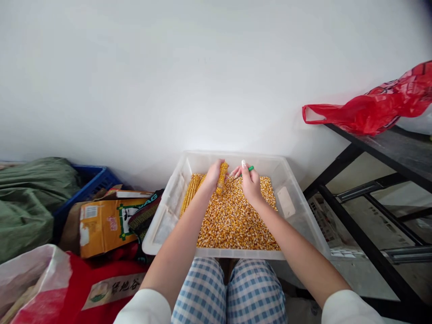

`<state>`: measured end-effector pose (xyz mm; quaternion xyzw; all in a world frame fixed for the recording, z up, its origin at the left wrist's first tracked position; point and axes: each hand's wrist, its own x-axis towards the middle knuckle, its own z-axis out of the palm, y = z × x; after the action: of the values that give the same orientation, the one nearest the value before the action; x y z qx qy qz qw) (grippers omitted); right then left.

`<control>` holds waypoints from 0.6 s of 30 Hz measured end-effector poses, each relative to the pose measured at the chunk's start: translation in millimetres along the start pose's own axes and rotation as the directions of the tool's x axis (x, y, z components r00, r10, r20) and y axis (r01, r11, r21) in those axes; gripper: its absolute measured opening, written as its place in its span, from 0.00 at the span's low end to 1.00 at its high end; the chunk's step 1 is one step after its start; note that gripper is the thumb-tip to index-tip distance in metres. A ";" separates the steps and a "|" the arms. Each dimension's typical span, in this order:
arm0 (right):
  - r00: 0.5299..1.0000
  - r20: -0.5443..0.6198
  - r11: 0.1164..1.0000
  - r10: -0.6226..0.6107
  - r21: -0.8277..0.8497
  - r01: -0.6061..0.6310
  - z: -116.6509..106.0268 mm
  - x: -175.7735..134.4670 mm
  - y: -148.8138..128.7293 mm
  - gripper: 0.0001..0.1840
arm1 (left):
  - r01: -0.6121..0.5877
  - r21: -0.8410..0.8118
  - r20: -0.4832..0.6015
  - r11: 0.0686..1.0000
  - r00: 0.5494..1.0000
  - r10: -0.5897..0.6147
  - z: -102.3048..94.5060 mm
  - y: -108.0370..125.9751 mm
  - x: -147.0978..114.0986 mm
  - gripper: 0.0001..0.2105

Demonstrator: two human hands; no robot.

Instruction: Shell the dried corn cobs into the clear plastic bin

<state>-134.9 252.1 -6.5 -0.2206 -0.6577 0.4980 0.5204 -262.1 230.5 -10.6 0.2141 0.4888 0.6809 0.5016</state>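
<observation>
My left hand [213, 174] is closed around a partly stripped corn cob [222, 179], held upright over a clear plastic bin [300, 211]. Just to its right, my right hand [250, 181] grips a thin tool with a green handle [250, 168]; its tip points toward the cob and is too small to make out. Below both hands, loose corn kernels [232, 225] cover much of the bin's floor. Whole corn cobs [191, 192] lie along the left side of the bin, partly behind my left forearm.
Left of the bin are an orange cardboard box [99, 227], a blue crate [92, 180], a green cloth [27, 198] and a red and white sack [77, 283]. On the right stands a black metal-framed table [398, 153] with a red plastic bag [374, 108]. A white wall rises behind.
</observation>
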 end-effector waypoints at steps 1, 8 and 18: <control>1.000 -0.022 0.999 -0.004 -0.037 0.003 -0.8 1.3 1.2 0.23 | -0.010 0.004 -0.010 1.000 1.000 0.010 0.5 1.5 0.0 0.14; 0.949 0.193 0.963 0.249 -0.155 -0.221 4.0 2.3 11.5 0.23 | -0.149 -0.170 -0.011 0.974 0.989 0.150 7.4 5.9 -2.5 0.14; 0.950 0.251 0.959 0.186 -0.258 -0.119 10.8 -3.9 18.8 0.24 | -0.190 -0.077 -0.022 0.979 0.982 0.189 18.4 -4.0 -8.1 0.15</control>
<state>-147.5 252.0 -24.6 -0.2615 -0.7590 0.4797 0.3541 -242.5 231.7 -4.6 0.2350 0.4424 0.7459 0.4390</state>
